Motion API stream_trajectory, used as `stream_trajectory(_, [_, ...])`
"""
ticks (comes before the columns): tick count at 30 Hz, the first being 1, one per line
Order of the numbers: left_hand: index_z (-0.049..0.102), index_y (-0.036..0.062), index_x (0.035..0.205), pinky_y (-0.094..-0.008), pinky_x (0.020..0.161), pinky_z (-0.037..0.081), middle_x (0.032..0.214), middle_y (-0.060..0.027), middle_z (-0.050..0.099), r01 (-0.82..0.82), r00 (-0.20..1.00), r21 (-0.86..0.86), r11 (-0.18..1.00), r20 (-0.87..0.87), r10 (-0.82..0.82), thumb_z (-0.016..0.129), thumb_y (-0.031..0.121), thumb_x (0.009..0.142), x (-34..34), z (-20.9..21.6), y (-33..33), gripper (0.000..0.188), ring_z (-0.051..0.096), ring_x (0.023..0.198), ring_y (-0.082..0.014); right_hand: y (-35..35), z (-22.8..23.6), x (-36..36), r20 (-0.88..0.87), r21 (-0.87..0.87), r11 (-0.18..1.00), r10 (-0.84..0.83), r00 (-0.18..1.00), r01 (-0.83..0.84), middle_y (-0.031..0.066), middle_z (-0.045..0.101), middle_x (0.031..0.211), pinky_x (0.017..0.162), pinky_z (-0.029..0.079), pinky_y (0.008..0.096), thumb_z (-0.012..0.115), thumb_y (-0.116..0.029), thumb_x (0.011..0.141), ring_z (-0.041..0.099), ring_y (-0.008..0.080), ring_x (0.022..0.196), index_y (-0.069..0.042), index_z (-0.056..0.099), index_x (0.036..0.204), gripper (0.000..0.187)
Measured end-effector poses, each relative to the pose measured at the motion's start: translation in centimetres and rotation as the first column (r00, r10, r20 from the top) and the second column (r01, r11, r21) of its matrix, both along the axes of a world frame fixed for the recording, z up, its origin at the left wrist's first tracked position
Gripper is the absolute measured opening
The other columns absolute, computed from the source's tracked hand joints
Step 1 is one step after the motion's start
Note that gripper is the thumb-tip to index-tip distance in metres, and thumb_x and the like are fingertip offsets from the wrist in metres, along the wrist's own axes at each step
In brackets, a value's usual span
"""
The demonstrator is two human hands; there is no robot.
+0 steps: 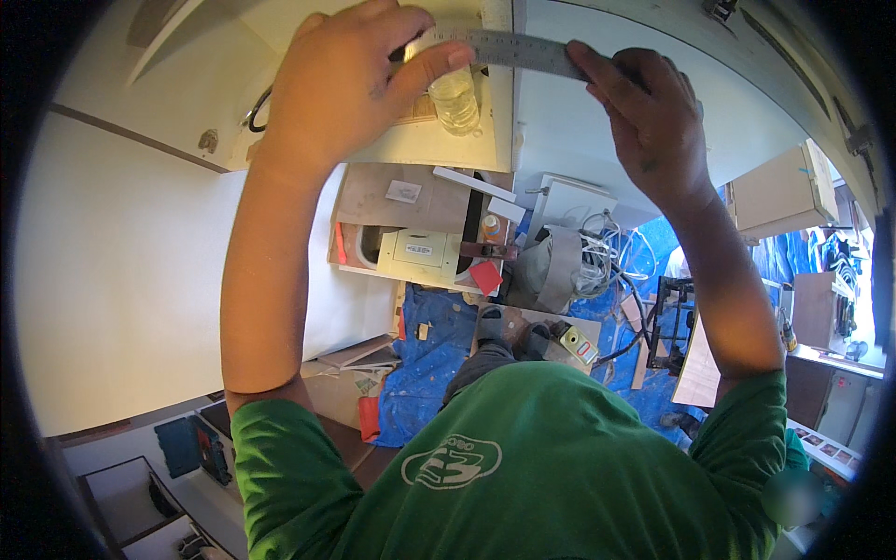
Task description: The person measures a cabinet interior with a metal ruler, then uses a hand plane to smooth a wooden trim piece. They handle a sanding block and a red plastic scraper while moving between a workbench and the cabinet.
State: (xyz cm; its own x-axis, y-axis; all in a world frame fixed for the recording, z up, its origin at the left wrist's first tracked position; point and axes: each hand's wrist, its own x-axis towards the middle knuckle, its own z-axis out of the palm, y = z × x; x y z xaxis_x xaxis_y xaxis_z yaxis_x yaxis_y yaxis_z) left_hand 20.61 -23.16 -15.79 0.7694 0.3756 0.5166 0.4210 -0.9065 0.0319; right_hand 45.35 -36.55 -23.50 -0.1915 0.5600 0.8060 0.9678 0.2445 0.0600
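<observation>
Both my arms are raised, and a metal ruler (525,52) spans between my hands across the front edge of a pale cabinet panel (501,103). My left hand (341,79) is closed on the ruler's left end, the thumb lying along it and the other fingers partly hidden behind. On the right end, my right hand (653,117) pinches the ruler between thumb and fingers. Just below my left thumb, a clear glass jar (455,105) stands inside the lit cabinet. The ruler passes above it.
A worktop (373,201) with loose boards lies below. Blue sheeting (425,345) covers the floor around my feet. A grey bag (551,271) with white cables, a yellow-and-white box (574,343) and a black metal frame (670,322) stand to the right.
</observation>
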Motion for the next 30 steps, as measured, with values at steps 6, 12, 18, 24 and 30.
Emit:
stream_trajectory(6, [0.07,0.0052,0.093,-0.0385,0.069,0.045,0.078,-0.0079,0.063,-0.002,0.999,0.041,0.999,-0.033,0.004,0.07,0.045,0.088,-1.2,-5.9,0.7,0.04,0.062,0.071,-0.0264,-0.3,-3.9,-0.7,-0.035,-0.146,0.989,0.03,0.999,-0.035,0.0013,0.055,0.087,0.074,0.048,0.0375,0.065,-0.008,0.088,0.057,0.0184,0.079,-0.023,0.066,0.127,0.042])
stream_trajectory(12, [0.071,0.0067,0.092,-0.0433,0.073,0.045,0.081,-0.009,0.064,0.052,0.998,-0.082,0.995,0.024,-0.05,0.069,0.046,0.088,-1.7,-11.7,1.0,0.04,0.063,0.075,-0.0282,-1.3,-7.1,-1.5,-0.106,-0.303,0.951,0.025,0.994,-0.057,0.0021,0.054,0.088,0.076,0.048,0.0369,0.067,-0.007,0.084,0.057,0.019,0.082,-0.02,0.067,0.125,0.043])
stream_trajectory(18, [0.071,0.0014,0.093,-0.0328,0.059,0.044,0.074,-0.0097,0.062,0.1,0.988,-0.027,0.995,0.123,-0.096,0.074,0.034,0.088,-1.9,-2.4,0.7,0.033,0.056,0.061,-0.0241,-1.1,0.9,-2.0,-0.073,-0.041,0.998,0.041,0.996,-0.044,0.006,0.066,0.089,0.074,0.051,0.0388,0.072,-0.012,0.085,0.064,0.0225,0.081,-0.014,0.071,0.116,0.03])
stream_trajectory(24, [0.071,0.0021,0.093,-0.0316,0.057,0.041,0.072,-0.008,0.06,0.173,0.971,-0.059,0.983,0.18,-0.16,0.074,0.035,0.088,-1.1,1.5,1.3,0.033,0.053,0.06,-0.019,-0.4,3.3,-2.0,-0.143,0.083,0.996,0.037,0.989,-0.025,0.011,0.072,0.098,0.078,0.055,0.039,0.075,-0.013,0.085,0.07,0.0268,0.087,-0.008,0.071,0.113,0.028])
stream_trajectory(30, [0.069,0.0046,0.086,-0.0356,0.065,0.041,0.072,-0.0082,0.061,0.109,0.977,0.046,0.993,0.18,-0.116,0.075,0.036,0.085,-0.8,2.4,0.9,0.032,0.056,0.063,-0.0242,0.0,2.9,-1.4,-0.146,0.167,0.985,0.066,0.987,-0.042,0.0112,0.073,0.1,0.079,0.055,0.0376,0.076,-0.013,0.084,0.071,0.0264,0.089,-0.007,0.072,0.112,0.029])
